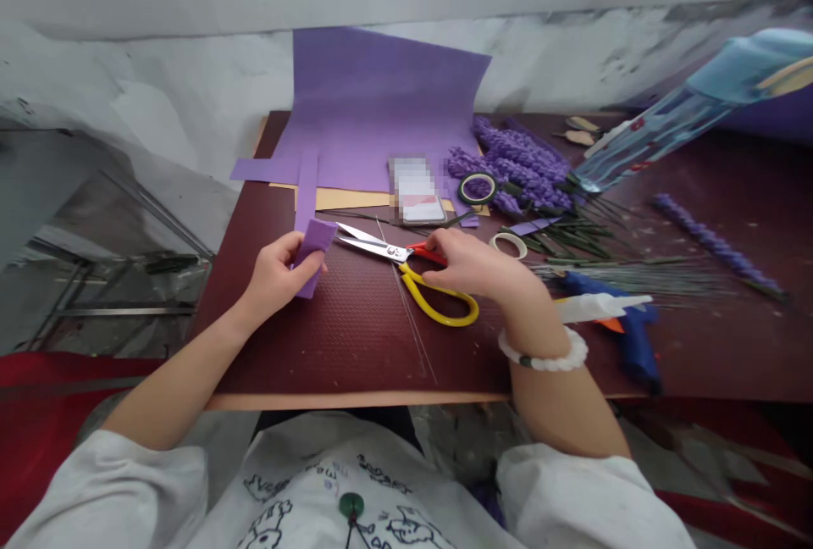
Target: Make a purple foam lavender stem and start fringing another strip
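Dark maroon surface (356, 354) seen from above, with a lilac paper sheet (374, 117) lying at its far edge. Near the left edge, the left hand (276, 274) pinches a folded purple paper strip (316, 254) between thumb and fingers. At centre, the right hand (473, 265) closes on the red grip of yellow-handled scissors (387, 248), blades pointing towards the strip. Further right lie purple artificial lavender sprays (514, 168) and, near the near-right corner, a blue hot glue gun (635, 320).

The left hand (276, 276) is held curled inward, while the right hand (473, 265) is extended, angled downward.
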Tool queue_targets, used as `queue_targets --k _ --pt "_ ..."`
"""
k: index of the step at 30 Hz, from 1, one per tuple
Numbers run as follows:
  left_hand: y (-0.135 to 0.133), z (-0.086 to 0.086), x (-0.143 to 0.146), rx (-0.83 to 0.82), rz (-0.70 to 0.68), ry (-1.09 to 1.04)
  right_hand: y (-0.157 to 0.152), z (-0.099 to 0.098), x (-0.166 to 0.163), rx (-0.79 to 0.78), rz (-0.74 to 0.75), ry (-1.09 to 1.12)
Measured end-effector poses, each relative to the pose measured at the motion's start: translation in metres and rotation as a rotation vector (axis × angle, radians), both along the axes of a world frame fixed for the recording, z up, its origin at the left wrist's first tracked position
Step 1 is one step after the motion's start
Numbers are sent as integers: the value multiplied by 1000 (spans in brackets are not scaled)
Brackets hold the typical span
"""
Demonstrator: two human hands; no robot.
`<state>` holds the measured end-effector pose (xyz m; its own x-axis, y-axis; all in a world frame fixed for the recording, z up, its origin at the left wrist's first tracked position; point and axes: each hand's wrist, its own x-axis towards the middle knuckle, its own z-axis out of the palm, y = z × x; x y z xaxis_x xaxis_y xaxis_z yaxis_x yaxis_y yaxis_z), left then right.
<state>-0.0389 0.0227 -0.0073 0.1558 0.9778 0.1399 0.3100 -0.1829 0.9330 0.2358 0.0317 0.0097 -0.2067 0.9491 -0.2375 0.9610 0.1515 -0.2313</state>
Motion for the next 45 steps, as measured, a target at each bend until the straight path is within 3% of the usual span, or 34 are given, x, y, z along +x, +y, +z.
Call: queue_targets --k 16,22,27,32,35,39,45 --pt "-4 4 7 16 3 -52 -7 -3 7 -71 -60 124" --pt "-3 0 6 36 13 -85 -12 -3 -1 220 31 -13" --pt "-6 4 7 101 38 -121 -18 -6 -14 311 -16 -130" --pt "-7 6 7 141 24 -157 -11 -11 -11 498 -60 173" --pt "-6 5 5 122 -3 -123 -6 -14 -9 533 -37 349" --pt "-6 4 5 103 23 -93 -8 -13 -11 532 -37 371" --pt "0 1 6 107 95 -293 -16 -13 -21 565 105 347"
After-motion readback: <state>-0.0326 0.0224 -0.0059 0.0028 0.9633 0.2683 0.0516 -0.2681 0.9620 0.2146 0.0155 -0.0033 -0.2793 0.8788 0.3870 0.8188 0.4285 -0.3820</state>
